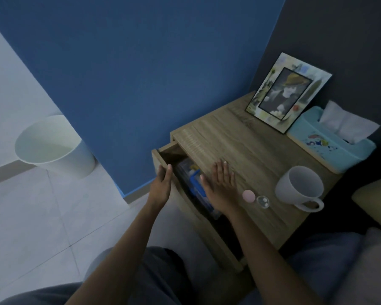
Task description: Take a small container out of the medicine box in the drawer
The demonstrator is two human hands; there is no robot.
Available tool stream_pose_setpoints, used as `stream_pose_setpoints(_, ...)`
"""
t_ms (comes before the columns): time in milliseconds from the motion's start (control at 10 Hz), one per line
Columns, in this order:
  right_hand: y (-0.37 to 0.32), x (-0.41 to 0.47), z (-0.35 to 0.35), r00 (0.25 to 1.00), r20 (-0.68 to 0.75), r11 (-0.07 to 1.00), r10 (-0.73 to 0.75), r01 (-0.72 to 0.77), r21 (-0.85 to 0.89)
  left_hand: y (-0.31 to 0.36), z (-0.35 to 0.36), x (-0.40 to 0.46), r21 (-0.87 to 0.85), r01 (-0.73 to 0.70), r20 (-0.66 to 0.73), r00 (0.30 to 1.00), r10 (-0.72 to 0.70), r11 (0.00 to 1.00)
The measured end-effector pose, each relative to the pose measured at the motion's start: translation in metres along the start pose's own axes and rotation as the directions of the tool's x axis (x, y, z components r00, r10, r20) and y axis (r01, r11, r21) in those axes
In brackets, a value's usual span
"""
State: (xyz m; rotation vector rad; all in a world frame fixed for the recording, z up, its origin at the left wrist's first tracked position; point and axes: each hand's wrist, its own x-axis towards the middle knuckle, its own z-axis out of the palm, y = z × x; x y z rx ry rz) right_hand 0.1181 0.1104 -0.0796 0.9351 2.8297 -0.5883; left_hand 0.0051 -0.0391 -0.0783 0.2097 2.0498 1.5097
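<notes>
Two hands at open drawer [163, 159]: left hand [162, 186] gripped its front edge; right hand [221, 186] flat, fingers spread, empty, over medicine box [196, 181] lying inside drawer.

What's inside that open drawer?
The drawer holds a clear box with a blue handle and blurry packets inside. The right hand and the tabletop cover the rest. The left hand holds the drawer's front.
</notes>
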Motion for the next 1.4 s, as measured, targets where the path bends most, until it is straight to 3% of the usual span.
stream_pose_setpoints(200,-0.003,-0.002,-0.004,1.0,0.007,1.0,0.018,-0.018,-0.016,0.013,0.015,0.03,0.008,0.005,0.118,0.993,-0.005,1.0)
stream_pose_setpoints(400,-0.005,-0.003,-0.004,0.999,0.04,0.997,0.023,-0.02,-0.069,0.029,0.028,0.041,-0.142,-0.006,0.285,0.957,0.047,0.99)
stream_pose_setpoints(600,-0.004,0.0,-0.003,0.999,0.049,0.994,0.019,-0.013,-0.11,0.035,0.032,0.045,-0.124,0.021,0.329,0.944,0.022,0.992)
stream_pose_setpoints(700,-0.004,0.002,-0.003,0.996,0.084,0.996,0.029,-0.022,-0.091,0.032,0.024,0.044,0.04,0.039,0.282,0.958,-0.049,0.998)
stream_pose_setpoints(800,-0.003,0.003,-0.006,0.995,0.097,0.988,0.023,-0.008,-0.151,0.03,0.012,0.031,0.337,-0.023,0.227,0.972,-0.057,0.941)
stream_pose_setpoints(900,-0.01,0.002,-0.017,0.985,0.159,0.998,0.067,-0.066,-0.013,0.029,-0.017,0.011,0.607,-0.1,0.222,0.974,-0.047,0.788)
stream_pose_setpoints(1000,-0.022,0.0,-0.028,0.978,0.179,0.992,0.111,-0.121,0.047,0.029,-0.067,-0.013,0.773,-0.1,0.175,0.983,-0.059,0.626)
stream_pose_setpoints(1100,-0.041,-0.001,-0.044,0.959,0.252,0.991,0.133,-0.12,-0.066,0.034,-0.136,-0.045,0.822,-0.014,0.048,0.998,-0.045,0.569)
stream_pose_setpoints(1200,-0.09,-0.004,-0.068,0.968,0.249,0.993,0.029,0.0,-0.117,0.046,-0.204,-0.083,0.87,0.078,-0.09,0.996,0.001,0.486)
stream_pose_setpoints(1400,-0.249,-0.027,-0.112,0.936,0.156,0.945,-0.317,0.325,-0.029,0.085,-0.316,-0.156,0.873,0.257,-0.341,0.93,0.14,0.414)
